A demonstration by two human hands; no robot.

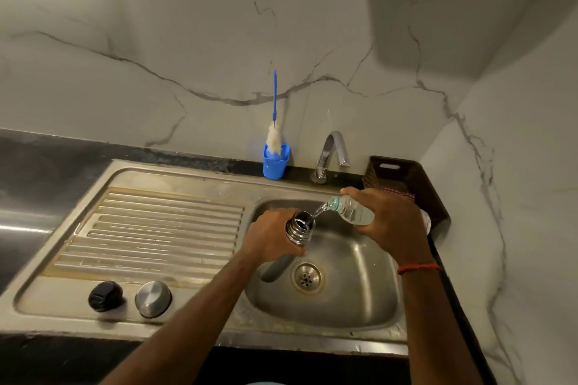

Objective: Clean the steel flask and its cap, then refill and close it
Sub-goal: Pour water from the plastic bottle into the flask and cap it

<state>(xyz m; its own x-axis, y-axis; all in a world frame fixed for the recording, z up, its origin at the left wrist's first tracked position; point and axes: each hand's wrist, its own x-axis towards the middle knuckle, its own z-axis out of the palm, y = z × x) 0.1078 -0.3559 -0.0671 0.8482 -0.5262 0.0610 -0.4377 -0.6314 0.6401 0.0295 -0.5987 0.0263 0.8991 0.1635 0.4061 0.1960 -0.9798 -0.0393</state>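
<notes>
My left hand grips the open steel flask upright over the sink basin. My right hand holds a clear plastic water bottle tilted toward the flask, and a stream of water runs from its neck into the flask's mouth. On the drainboard near the front edge lie the black inner cap and the steel outer cap, side by side.
A blue holder with a blue-handled bottle brush stands at the back of the sink, left of the tap. A dark woven basket with a checked cloth sits at the right corner. The ribbed drainboard lies to the left.
</notes>
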